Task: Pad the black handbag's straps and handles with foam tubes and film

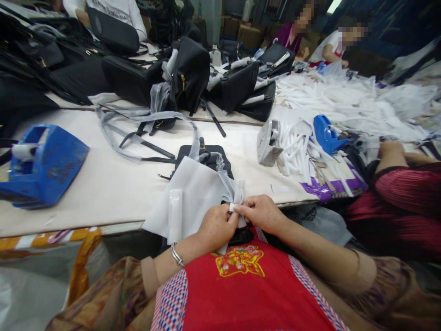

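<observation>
Pinches a white paper strip [238,196] shut between left hand [216,227], gripping from 8 o'clock, and right hand [262,213], gripping from 4 o'clock. Keeps the strip just at 12 o'clock of the fingertips, against a black bag [206,154] half covered by a white sheet [193,193]. Leaves the blue tape dispenser [44,165] well apart at 9 o'clock.

Lower centre: left hand [216,226] and right hand [261,212] pinching white wrapping [193,195] over black bag [203,154]; blue tape dispenser [48,168] at left.

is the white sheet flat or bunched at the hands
Bunched: left hand and right hand pinch the white sheet into gathered folds there.
</observation>
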`<state>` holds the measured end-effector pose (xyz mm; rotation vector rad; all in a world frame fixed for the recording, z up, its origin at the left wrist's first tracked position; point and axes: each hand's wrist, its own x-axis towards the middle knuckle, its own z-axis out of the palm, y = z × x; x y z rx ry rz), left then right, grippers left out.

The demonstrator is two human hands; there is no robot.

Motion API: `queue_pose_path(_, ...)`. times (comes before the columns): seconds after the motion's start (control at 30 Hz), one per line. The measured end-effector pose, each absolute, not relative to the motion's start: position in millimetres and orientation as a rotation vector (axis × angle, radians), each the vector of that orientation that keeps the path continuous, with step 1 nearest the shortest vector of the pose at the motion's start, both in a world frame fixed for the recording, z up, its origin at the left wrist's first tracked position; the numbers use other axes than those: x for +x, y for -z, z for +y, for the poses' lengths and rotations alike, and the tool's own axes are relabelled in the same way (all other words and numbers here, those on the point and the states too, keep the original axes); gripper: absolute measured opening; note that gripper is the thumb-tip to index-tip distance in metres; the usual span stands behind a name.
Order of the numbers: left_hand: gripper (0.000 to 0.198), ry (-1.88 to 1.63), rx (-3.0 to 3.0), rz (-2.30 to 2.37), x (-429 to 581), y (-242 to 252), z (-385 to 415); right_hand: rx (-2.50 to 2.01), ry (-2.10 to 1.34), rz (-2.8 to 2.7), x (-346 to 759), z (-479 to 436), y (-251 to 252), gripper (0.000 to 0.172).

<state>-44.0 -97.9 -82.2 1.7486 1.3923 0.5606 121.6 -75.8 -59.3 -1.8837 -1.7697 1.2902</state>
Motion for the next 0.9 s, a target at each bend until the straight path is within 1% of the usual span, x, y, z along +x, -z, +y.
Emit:
queue_pose_path(0.1,0.027,-0.565,1.710,1.393,-44.1,83.6,-97.6,-1.868,-1.441,-1.649,126.0,-81.2,55.3,0.021)
queue_pose_path(0.2,0.030,-0.567,1.700,1.383,-44.1,86.1,-97.7,-1.839,-1.458,-1.565,128.7,-86.1,55.7,0.015)
queue_pose_path(0.37,0.033,-0.536,1.645,1.346,-45.8,86.5,-98.0,-1.768,-1.362,-1.608,130.0,-87.1,64.1,0.023)
queue_pose_path(0.6,0.036,-0.539,1.499,1.224,-51.6,86.6,-95.8,-1.455,-1.362,-1.782,139.3,-76.4,70.3,0.022)
queue_pose_path(0.77,0.036,-0.552,1.412,1.174,-54.6,92.8,-94.8,-1.186,-1.473,-1.618,144.0,-73.6,90.4,0.021)
queue_pose_path(0.9,0.037,-0.539,1.363,1.154,-56.6,97.0,-95.5,-1.101,-1.478,-1.560,143.4,-75.3,104.9,0.019)
